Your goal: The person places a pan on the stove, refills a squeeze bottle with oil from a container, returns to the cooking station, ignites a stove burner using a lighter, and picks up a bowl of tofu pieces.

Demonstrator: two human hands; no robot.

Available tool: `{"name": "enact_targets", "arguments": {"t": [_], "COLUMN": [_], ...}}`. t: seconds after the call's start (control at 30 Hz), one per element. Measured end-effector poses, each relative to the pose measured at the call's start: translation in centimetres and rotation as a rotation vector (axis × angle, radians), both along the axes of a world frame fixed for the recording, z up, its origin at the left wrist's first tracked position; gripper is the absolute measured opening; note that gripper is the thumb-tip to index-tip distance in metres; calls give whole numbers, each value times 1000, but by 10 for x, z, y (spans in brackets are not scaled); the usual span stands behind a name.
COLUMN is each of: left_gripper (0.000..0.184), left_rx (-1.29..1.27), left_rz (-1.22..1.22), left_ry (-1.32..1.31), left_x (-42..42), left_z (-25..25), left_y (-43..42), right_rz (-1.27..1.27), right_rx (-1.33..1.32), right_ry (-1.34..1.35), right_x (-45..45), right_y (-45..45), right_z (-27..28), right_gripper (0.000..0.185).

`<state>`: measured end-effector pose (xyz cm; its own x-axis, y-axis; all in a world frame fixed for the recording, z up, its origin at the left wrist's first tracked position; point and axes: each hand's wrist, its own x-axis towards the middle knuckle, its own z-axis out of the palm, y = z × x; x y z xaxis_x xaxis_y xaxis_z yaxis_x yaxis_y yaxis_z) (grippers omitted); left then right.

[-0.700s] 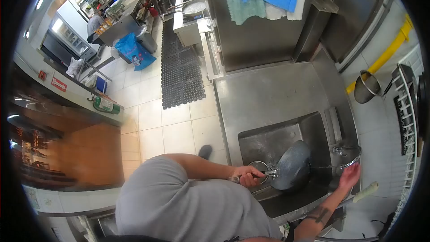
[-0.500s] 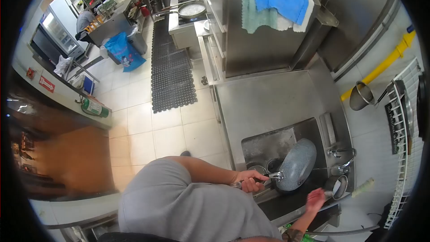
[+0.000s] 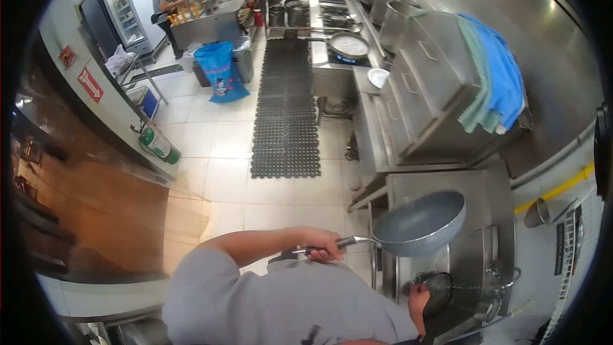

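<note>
My left hand [image 3: 324,245] is closed around the handle of a grey speckled wok [image 3: 421,227]. The wok is held up over the sink counter, tilted so its inside shows. Lower down, my right hand [image 3: 418,297] is at the sink [image 3: 403,268], its fingers drawn together; what they hold, if anything, is unclear. Right beside those fingers lies a dark round vessel [image 3: 439,294]. A thin stream of water runs toward it from the faucet [image 3: 511,276].
A small metal pot [image 3: 488,308] stands by the faucet. Blue and green cloths [image 3: 495,76] hang over the steel drawer cabinet [image 3: 415,99]. Along the floor runs a black rubber mat [image 3: 287,108]. Another pan [image 3: 349,45] sits on a lit burner. A co-worker [image 3: 167,9] stands at the far counter.
My left hand has lifted the wok from the sink and turned its inside into view. My right hand has moved from near the metal pot to the dark round vessel. The head view has swung upward.
</note>
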<state>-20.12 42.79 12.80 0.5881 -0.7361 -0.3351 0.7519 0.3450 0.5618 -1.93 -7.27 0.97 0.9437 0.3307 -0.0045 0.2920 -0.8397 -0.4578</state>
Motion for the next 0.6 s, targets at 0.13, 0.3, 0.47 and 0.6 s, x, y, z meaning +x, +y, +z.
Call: {"name": "enact_targets", "arguments": {"t": [0.13,0.3,0.47,0.6], "left_gripper": [37,31,24,25], "left_rx": [821,1024,1030,1056], "left_rz": [297,691,942,1040], "left_ry": [-266,-78,177,334], "left_x": [-64,-74,-72,-69], "left_z": [24,-9,-52,-67], "left_y": [91,134,206,286], "right_rz": [86,425,765,1115], "right_rx": [32,-42,-164,-183], "right_ry": [17,132,405,413], "right_x": [3,42,89,92], "right_y": [154,319,495,675], "right_z": [28,14,8,-36], "right_gripper": [28,30,35,39]}}
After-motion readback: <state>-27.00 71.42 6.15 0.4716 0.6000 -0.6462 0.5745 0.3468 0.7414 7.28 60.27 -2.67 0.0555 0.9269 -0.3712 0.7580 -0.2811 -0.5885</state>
